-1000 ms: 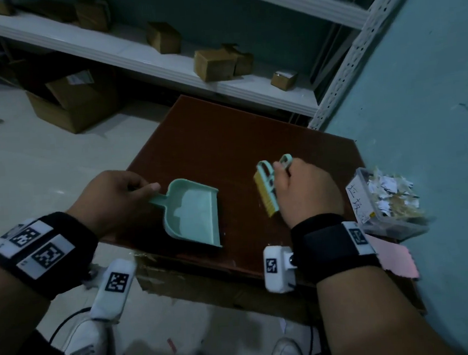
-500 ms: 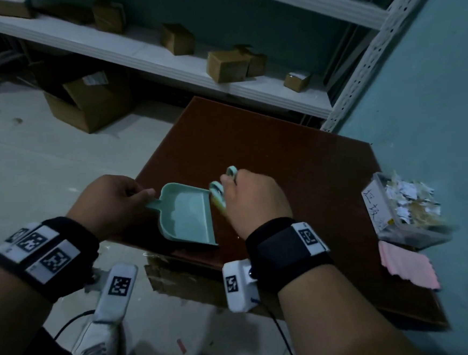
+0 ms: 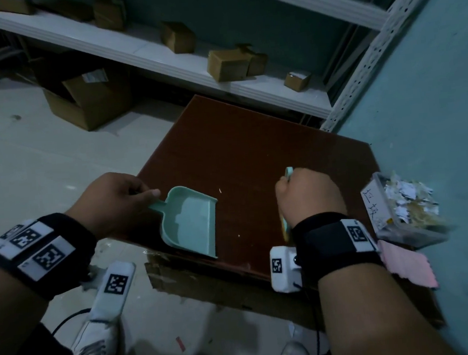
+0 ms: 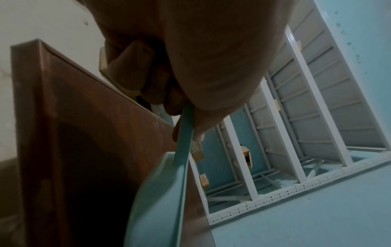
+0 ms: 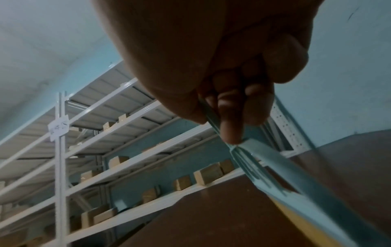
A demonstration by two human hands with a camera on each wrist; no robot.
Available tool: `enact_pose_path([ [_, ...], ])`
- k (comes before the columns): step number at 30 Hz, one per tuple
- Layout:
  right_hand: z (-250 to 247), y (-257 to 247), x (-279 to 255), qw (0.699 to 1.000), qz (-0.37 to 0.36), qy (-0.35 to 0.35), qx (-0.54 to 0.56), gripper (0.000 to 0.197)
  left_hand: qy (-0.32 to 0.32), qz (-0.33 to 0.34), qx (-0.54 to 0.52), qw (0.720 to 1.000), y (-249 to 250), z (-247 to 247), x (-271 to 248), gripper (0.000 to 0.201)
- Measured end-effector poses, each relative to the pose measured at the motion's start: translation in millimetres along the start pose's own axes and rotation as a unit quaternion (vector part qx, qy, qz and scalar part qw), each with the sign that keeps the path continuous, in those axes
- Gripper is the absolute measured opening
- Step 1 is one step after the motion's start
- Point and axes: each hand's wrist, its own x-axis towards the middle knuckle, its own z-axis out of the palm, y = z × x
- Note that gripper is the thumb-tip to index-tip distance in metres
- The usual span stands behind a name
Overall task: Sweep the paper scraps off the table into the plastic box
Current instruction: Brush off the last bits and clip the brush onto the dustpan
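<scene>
Brown table [image 3: 253, 147] before white shelving [image 3: 162, 59] with cardboard boxes [image 3: 226, 64], pink cloth [image 3: 410, 267] beside right wrist, plastic box [image 3: 381, 210] of paper scraps [image 3: 408, 200] right of right hand [image 3: 307, 196] gripping brush [image 5: 296, 183], left hand [image 3: 111, 201] pinching dustpan [image 3: 189, 223] handle, two stray scraps [image 3: 220, 190] between hands.

Dim lighting. Teal wall [image 3: 431, 100] at right. White metal shelving [image 3: 161, 57] along the far side carries cardboard boxes [image 3: 226, 64]. Grey floor [image 3: 30, 165] at left.
</scene>
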Motion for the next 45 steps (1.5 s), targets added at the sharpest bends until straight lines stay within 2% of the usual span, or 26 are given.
enact_pose_path([
  [3, 9, -22, -12, 0.993, -0.068, -0.043, 0.081, 0.04, -0.003, 0.015, 0.011, 1.0, 0, 9, 2, 0.03],
  [5, 14, -35, -21, 0.982, -0.113, -0.047, 0.145, 0.044, -0.006, 0.019, 0.012, 1.0, 0, 14, 2, 0.03],
  [8, 10, -29, -14, 0.96, -0.086, -0.037, 0.264, 0.047, -0.006, 0.015, 0.014, 1.0, 2, 17, 2, 0.031],
  [9, 6, -22, -9, 0.959, -0.071, -0.015, 0.275, 0.048, -0.006, 0.015, 0.014, 1.0, 2, 16, 2, 0.031],
  [12, -6, 2, 4, 0.987, -0.063, 0.087, 0.123, 0.049, -0.003, 0.009, 0.006, 1.0, 2, 16, 1, 0.03],
  [14, -10, 11, 1, 0.992, -0.056, 0.107, 0.043, 0.04, -0.002, 0.006, 0.002, 1.0, 1, 17, 0, 0.03],
  [16, -9, 12, -6, 0.996, -0.052, 0.077, 0.004, 0.037, -0.002, 0.005, 0.005, 1.0, 2, 18, 1, 0.03],
  [18, -1, 3, -13, 0.998, -0.061, 0.023, 0.021, 0.037, -0.006, 0.003, 0.004, 1.0, 4, 19, 1, 0.03],
  [20, 7, -9, -22, 0.987, -0.093, -0.042, 0.125, 0.043, -0.011, 0.002, -0.001, 1.0, 7, 22, 2, 0.03],
  [22, 6, -18, -32, 0.959, -0.101, -0.075, 0.254, 0.048, -0.012, 0.008, 0.0, 1.0, 9, 27, 3, 0.031],
  [25, -9, -3, -30, 0.948, -0.059, -0.012, 0.312, 0.046, -0.017, 0.009, -0.012, 1.0, 17, 32, 5, 0.031],
  [27, -23, 21, -21, 0.943, -0.021, 0.072, 0.323, 0.041, -0.019, 0.005, -0.034, 0.999, 26, 36, 3, 0.031],
  [29, -37, 51, -14, 0.922, 0.013, 0.159, 0.353, 0.042, -0.024, 0.002, -0.054, 0.998, 35, 42, 1, 0.031],
  [31, -49, 83, -9, 0.89, 0.063, 0.228, 0.391, 0.046, -0.021, 0.002, -0.073, 0.997, 46, 47, -1, 0.03],
  [35, -63, 154, -7, 0.786, 0.169, 0.336, 0.49, 0.039, -0.019, 0.007, -0.109, 0.994, 78, 59, -1, 0.031],
  [37, -62, 181, -10, 0.754, 0.199, 0.363, 0.51, 0.036, -0.019, 0.007, -0.138, 0.99, 93, 63, 0, 0.032],
  [39, -65, 205, -17, 0.732, 0.222, 0.381, 0.519, 0.042, -0.035, 0.035, -0.147, 0.988, 122, 72, 6, 0.034],
  [42, -71, 228, -22, 0.723, 0.237, 0.386, 0.521, 0.041, -0.054, 0.095, -0.122, 0.987, 186, 87, 17, 0.032],
  [45, -72, 246, -26, 0.733, 0.241, 0.379, 0.512, 0.038, -0.055, 0.156, -0.08, 0.983, 259, 107, 30, 0.03],
])
